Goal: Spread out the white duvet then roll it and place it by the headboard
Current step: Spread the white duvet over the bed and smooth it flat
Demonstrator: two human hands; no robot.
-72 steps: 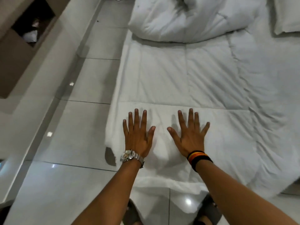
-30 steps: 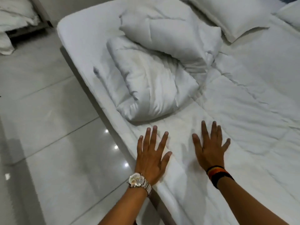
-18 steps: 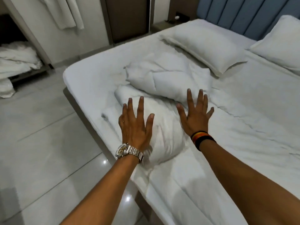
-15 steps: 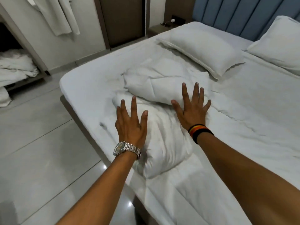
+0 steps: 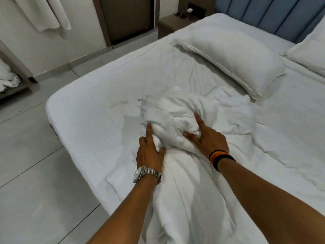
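Observation:
The white duvet (image 5: 177, 118) lies bunched in a crumpled heap in the middle of the bed, with more of it trailing toward me between my arms. My left hand (image 5: 150, 152), with a metal watch on the wrist, grips a fold at the heap's near left side. My right hand (image 5: 205, 136), with a striped wristband, clutches the fabric on the heap's right, index finger stretched out. The blue padded headboard (image 5: 263, 13) stands at the far right, behind the pillows.
A white pillow (image 5: 228, 57) lies beyond the heap; a second pillow (image 5: 309, 51) sits at the right edge. The bed's bare sheet (image 5: 91, 106) ends at a corner on the left, above the tiled floor (image 5: 31, 173). A bedside table (image 5: 172, 23) stands past the bed.
My hands went from lying flat and open on the duvet to gripping its bunched folds. The heap has been lifted and pulled together, and the view has moved closer to the headboard.

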